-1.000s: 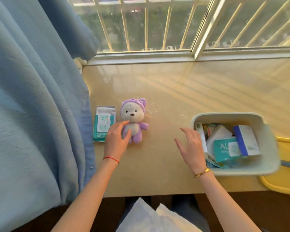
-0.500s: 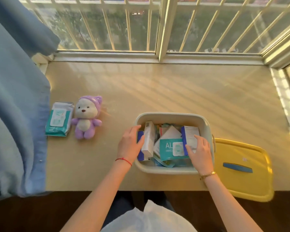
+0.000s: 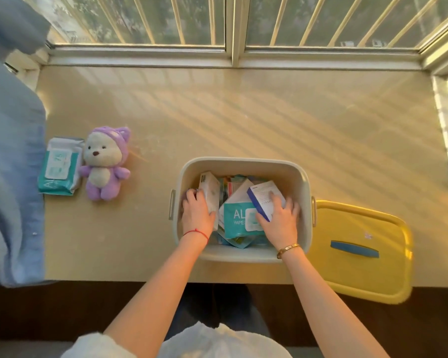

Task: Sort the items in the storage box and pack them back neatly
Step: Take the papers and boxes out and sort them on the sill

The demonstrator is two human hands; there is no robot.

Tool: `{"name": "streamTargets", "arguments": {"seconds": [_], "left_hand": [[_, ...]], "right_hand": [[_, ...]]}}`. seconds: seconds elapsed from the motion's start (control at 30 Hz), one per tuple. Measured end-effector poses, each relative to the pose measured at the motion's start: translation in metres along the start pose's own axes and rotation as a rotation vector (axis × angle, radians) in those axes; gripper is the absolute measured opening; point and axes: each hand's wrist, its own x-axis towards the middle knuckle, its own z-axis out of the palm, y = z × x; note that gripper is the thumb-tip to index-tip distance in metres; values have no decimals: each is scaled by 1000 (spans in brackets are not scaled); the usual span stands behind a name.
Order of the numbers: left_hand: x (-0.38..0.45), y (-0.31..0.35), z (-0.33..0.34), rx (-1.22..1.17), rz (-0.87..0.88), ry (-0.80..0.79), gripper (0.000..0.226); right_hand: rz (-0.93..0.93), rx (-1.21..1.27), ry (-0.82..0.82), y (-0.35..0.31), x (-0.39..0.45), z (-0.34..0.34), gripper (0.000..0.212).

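1. Inside the cream storage box [image 3: 243, 164] near the sill's front edge, the left hand [image 3: 197, 212] curls around a pale upright carton [image 3: 209, 189], thumb on one side, fingers on the other.
2. The right hand [image 3: 279, 220] lies with fingers spread on a blue-edged white box [image 3: 263, 196], touching it; whether it grips, I cannot tell.
3. Packets beneath are mostly hidden.
4. A teal wipes pack [image 3: 237, 219] reads "AL… WIPE…".
5. A second wipes pack [image 3: 60, 166] beside the purple plush bear [image 3: 105, 161] shows "75"; the yellow lid [image 3: 357, 249] lies just right of the box.

A home, by the look of it, at a sunlit window ledge; a barred window [image 3: 225, 19] runs along the far side of a beige sill [image 3: 243, 112]; a blue curtain [image 3: 8, 177] hangs at the left; a purple plush toy [image 3: 105, 164] and a pack of wipes [image 3: 58, 166] lie on the sill, household things rather than work gear.
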Motion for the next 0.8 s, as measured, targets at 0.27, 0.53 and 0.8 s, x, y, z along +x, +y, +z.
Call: {"name": "streamTargets", "arguments": {"seconds": [0.27, 0.53, 0.8], "left_hand": [[1, -1, -16, -288, -65, -75, 78], [-34, -41, -85, -711, -46, 75, 64], [-71, -138, -158, -1036, -96, 179, 58]], "right_hand": [[-58, 91, 43, 2, -7, -15, 76], [-180, 229, 157, -44, -39, -35, 88], [-338, 241, 161, -144, -81, -14, 98]]}}
